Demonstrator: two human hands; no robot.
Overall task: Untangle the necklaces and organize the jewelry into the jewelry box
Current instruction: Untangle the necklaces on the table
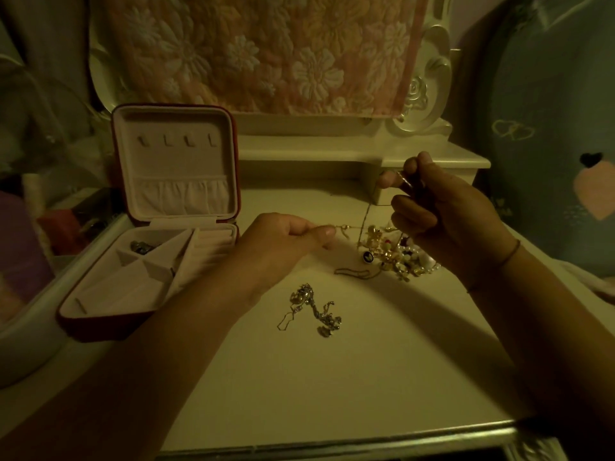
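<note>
Dim yellow light lies over a cream dressing table [332, 377] with a quilted floral cloth [266, 51] hanging behind it.

I have the left hand [286, 237] low over the middle of the table, thumb and forefinger closed in a pinch on a thin gold chain [364, 214] near what looks like its clasp. The right hand [442, 211] is raised toward the back right, fingers curled, pinching the same chain higher up. Between the two pinches the chain runs taut and drops into the gold pile [399, 254] of beads and charms just under the right hand.

A silver tangle [316, 307] lies apart from it, nearer the front edge. The jewelry box [100, 294] stands open at the left edge, lid [173, 154] upright, with one dark piece [141, 246] in a rear compartment; the other compartments look bare.

My worry is the pull. I judge the chain is snagged in the pile, so spreading the hands further could tighten a knot, snap a fine link, or drag the whole heap toward the right edge. In this light I cannot see where the snag sits.
</note>
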